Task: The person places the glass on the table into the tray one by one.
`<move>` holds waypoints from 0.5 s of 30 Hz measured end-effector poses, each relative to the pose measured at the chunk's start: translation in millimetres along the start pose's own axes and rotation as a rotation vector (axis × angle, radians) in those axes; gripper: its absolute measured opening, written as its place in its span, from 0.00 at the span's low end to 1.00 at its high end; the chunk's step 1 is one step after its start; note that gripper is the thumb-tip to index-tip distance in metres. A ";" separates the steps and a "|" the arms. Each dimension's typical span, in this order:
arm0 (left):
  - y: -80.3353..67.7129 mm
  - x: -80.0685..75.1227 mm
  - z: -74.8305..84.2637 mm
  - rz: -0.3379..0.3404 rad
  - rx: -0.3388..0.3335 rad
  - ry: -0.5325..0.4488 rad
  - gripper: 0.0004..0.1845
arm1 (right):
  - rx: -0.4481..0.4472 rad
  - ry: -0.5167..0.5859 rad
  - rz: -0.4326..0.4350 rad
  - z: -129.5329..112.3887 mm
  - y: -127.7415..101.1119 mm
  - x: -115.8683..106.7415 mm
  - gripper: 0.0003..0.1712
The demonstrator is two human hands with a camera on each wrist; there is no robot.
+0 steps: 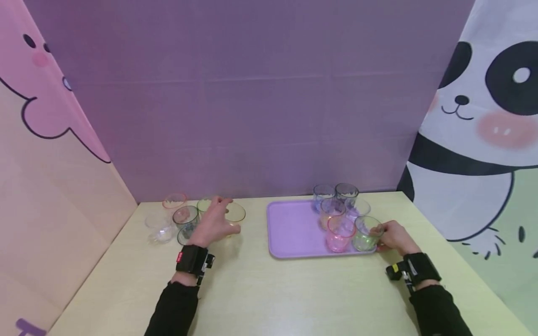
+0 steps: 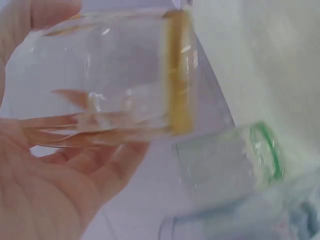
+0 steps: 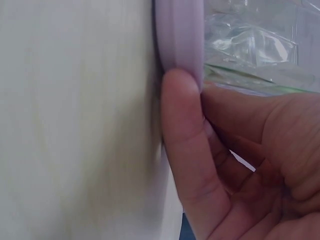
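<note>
My left hand (image 1: pixel 213 223) is at the left group of glasses, thumb and fingers curved round a yellow-rimmed glass (image 1: pixel 235 212). The left wrist view shows this glass (image 2: pixel 110 75) between thumb and fingers, with fingers visible through its clear wall. A green-rimmed glass (image 2: pixel 230 160) is close by. At the front right corner of the purple tray (image 1: pixel 294 228), my right hand (image 1: pixel 395 237) pinches the tray's edge. In the right wrist view a finger lies against the outside of the tray rim (image 3: pixel 180 40). A green glass (image 1: pixel 366 233) stands just inside that corner.
On the tray's right half also stand a pink glass (image 1: pixel 339 235), an amber one (image 1: pixel 332 213), a blue one (image 1: pixel 322 196), a black-rimmed one (image 1: pixel 347 193) and a purple one (image 1: pixel 358 208). Left of my left hand are dark (image 1: pixel 185 215), red-rimmed (image 1: pixel 174 200) and clear (image 1: pixel 161 231) glasses.
</note>
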State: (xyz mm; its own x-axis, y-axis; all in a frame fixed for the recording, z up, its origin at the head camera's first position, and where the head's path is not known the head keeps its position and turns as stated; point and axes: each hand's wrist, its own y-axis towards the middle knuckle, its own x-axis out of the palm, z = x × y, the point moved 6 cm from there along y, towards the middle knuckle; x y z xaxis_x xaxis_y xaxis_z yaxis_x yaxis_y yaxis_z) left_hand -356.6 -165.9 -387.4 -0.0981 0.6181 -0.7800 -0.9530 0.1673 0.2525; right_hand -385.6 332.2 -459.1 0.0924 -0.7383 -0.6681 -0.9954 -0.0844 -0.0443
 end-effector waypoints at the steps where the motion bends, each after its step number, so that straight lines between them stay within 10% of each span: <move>1: 0.6 1.4 2.2 0.011 0.009 -0.011 0.45 | 0.000 0.000 -0.002 0.1 0.1 -0.1 0.24; 15: 10.1 19.4 25.3 0.185 0.035 -0.228 0.50 | 0.037 0.010 -0.013 -1.6 -2.7 -1.8 0.21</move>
State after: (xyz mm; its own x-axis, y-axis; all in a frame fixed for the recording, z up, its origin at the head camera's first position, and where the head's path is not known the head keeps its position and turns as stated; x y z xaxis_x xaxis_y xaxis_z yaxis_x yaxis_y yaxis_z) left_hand -360.9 -132.8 -385.5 -0.1987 0.7967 -0.5708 -0.9141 0.0594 0.4011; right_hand -383.1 332.7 -456.6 0.1049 -0.7443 -0.6595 -0.9944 -0.0689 -0.0804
